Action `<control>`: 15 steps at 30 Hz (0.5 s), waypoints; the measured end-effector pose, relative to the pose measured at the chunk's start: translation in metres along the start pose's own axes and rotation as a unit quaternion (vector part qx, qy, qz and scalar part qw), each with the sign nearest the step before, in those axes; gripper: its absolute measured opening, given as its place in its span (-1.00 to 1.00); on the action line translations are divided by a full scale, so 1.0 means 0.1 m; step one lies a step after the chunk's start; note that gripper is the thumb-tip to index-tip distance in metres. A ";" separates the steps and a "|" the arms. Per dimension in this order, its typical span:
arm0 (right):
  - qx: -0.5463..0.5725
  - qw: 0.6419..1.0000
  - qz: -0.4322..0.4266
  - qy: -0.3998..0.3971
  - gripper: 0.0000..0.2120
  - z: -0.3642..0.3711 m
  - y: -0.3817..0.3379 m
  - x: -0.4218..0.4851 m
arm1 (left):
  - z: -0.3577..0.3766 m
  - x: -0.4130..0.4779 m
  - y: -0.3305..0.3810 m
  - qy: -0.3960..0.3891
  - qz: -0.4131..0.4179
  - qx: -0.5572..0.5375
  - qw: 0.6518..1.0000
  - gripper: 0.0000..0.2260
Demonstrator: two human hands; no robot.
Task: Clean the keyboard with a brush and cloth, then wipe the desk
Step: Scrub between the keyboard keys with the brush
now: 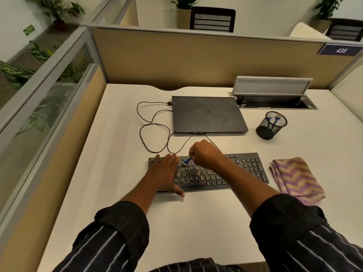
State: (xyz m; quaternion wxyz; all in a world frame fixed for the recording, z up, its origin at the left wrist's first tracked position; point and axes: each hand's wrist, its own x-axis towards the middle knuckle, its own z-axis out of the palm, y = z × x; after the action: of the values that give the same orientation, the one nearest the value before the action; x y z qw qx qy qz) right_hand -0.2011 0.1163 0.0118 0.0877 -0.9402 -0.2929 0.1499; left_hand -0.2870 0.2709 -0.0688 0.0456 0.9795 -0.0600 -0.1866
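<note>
A closed dark laptop point(209, 114) lay flat at the far middle, with a black cable point(155, 102) plugged into its left edge and looping nearer. To its right stood a black mesh cup point(270, 127) with blue-and-white items inside. Beyond the cup, a grey hatch lid point(272, 85) stood raised. A tan partition point(196, 59) ran behind, bearing a blue plate point(340, 50) marked 435. Past it stood a black chair point(212, 19) and a potted plant point(57, 8).

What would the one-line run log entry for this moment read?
phase: brushing keyboard | right hand: grips brush | left hand: flat on keyboard | cloth: folded, untouched beside keyboard
</note>
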 end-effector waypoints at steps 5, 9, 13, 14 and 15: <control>-0.034 0.997 0.070 0.026 -0.83 -0.01 0.23 -0.11 | -0.01 0.07 0.09 -0.005 0.011 0.006 1.000 0.26; 0.024 0.998 0.045 0.021 -0.88 -0.09 0.27 -0.04 | -0.03 0.12 0.17 -0.007 0.017 0.007 1.000 0.25; 0.012 1.000 -0.007 -0.010 -0.81 -0.08 0.26 -0.05 | -0.09 0.14 0.28 -0.014 0.013 0.014 1.000 0.22; -0.008 1.000 0.004 -0.017 -0.82 -0.07 0.30 -0.07 | -0.10 0.15 0.31 -0.016 0.012 0.014 1.000 0.22; -0.028 0.999 0.016 -0.017 -0.81 -0.07 0.35 -0.10 | -0.11 0.16 0.33 -0.018 0.011 0.015 1.000 0.22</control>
State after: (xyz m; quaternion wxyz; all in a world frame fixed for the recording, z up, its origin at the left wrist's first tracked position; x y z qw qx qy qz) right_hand -0.1880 0.0818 0.0121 0.0540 -0.9442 -0.2832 0.1590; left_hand -0.2715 0.2372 -0.0604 0.0321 0.9759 -0.0748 -0.2024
